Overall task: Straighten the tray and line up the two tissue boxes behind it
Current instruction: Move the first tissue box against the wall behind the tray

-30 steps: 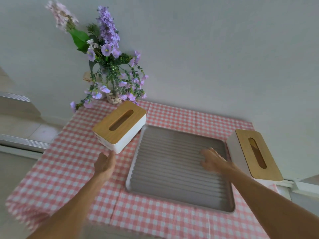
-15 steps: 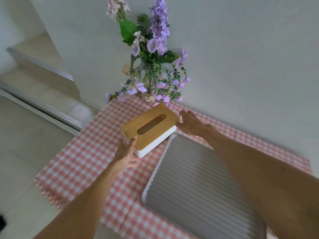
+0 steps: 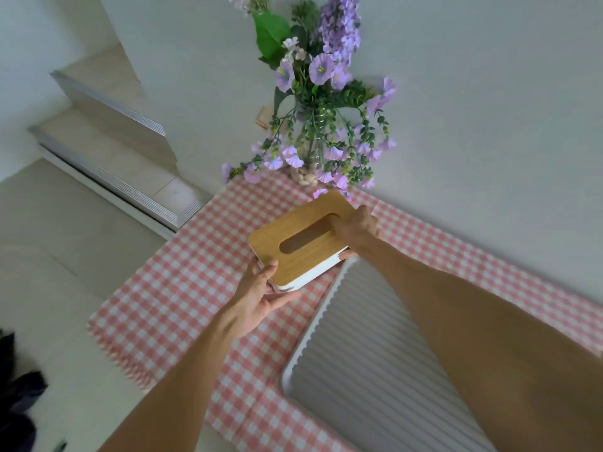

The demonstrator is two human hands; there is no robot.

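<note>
A white tissue box with a wooden slotted lid is held at both ends, apparently raised a little off the pink checked cloth. My left hand grips its near left corner, thumb on the lid. My right hand grips its far right end, one finger at the slot's edge. The grey ribbed tray with a white rim lies to the right of the box, partly covered by my right forearm. The second tissue box is out of view.
A glass vase of purple flowers stands at the wall just behind the box. The table ends at the left, with floor and steps beyond. Dark cloth lies on the floor at the lower left.
My right hand left the tray and crossed to the box's far end. Both hands closed on the box. The view swung left, so the second box dropped out of sight.
</note>
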